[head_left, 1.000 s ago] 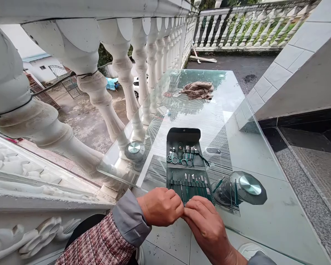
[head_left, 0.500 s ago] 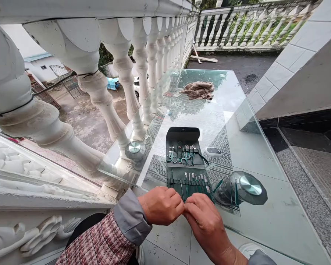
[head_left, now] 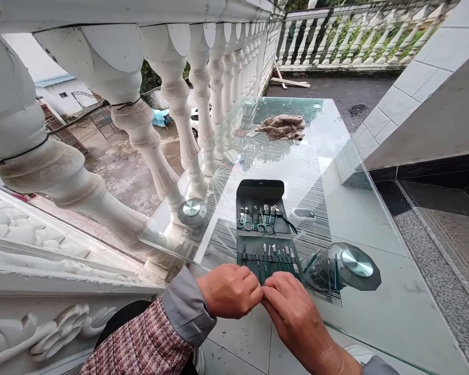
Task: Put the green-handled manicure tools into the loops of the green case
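A dark green manicure kit case [head_left: 262, 249] lies open on the glass table [head_left: 359, 219], with small scissors, clippers and several slim tools held in its loops. My left hand [head_left: 229, 290] is curled into a fist at the near edge of the case. My right hand [head_left: 293, 312] meets it, fingers pinched together against the left fingertips. Whatever the fingers pinch between them is too small to make out. Two loose green-handled tools [head_left: 331, 272] lie on the glass to the right of the case.
A white stone balustrade [head_left: 148, 120] runs along the left side of the table. A brown cloth [head_left: 283, 126] lies at the far end. A small grey oval object [head_left: 303, 213] sits right of the case. Round metal table mounts [head_left: 192, 209] show under the glass.
Both hands stay pinched together at the near end of the case, with only a slight shift. The view has drifted a little.
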### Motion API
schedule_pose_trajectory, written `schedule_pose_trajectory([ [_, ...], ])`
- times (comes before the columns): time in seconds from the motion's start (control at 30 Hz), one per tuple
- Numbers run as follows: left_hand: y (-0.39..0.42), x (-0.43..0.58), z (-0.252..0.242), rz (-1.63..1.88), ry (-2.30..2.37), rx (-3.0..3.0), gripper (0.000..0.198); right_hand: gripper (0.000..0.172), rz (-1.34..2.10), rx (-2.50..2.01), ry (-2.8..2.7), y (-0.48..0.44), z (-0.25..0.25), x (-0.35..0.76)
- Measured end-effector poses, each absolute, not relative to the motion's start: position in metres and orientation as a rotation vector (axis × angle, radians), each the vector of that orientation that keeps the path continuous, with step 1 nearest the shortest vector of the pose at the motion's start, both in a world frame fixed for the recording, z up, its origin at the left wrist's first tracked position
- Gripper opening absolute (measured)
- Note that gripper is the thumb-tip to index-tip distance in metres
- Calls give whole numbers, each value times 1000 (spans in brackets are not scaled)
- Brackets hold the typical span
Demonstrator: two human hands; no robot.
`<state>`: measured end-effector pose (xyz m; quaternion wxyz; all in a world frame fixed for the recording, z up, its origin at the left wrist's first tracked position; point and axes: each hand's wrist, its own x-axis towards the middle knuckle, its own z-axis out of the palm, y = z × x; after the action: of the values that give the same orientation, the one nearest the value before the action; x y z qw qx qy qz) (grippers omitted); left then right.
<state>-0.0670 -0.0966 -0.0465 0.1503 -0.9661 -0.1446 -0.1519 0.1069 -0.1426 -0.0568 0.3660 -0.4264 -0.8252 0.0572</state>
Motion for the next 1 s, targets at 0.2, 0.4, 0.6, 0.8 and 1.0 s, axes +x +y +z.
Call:
schedule_pose_trajectory([
  [0.2, -97, -66, -47, -433, -426, -2757, 16, 17, 247, -1203, -2061, -142, -64, 105],
  [0.4, -97, -66, -48, -456, -409, -2739, 16, 20, 324, -1231, -2099, -139, -63, 109],
  [0.6, -97, -66, -49, -442, -407, -2737, 15, 20, 252, -1242, -2059, -134, -63, 105],
  [0.8, -98, -66, -49, -431, -417, -2726, 15, 22, 186, -1288, -2070, -133, -62, 103],
  [1.0, -98, -66, -49, -511, -423, -2709, 15, 15, 322, -1390, -1997, -130, -61, 103],
])
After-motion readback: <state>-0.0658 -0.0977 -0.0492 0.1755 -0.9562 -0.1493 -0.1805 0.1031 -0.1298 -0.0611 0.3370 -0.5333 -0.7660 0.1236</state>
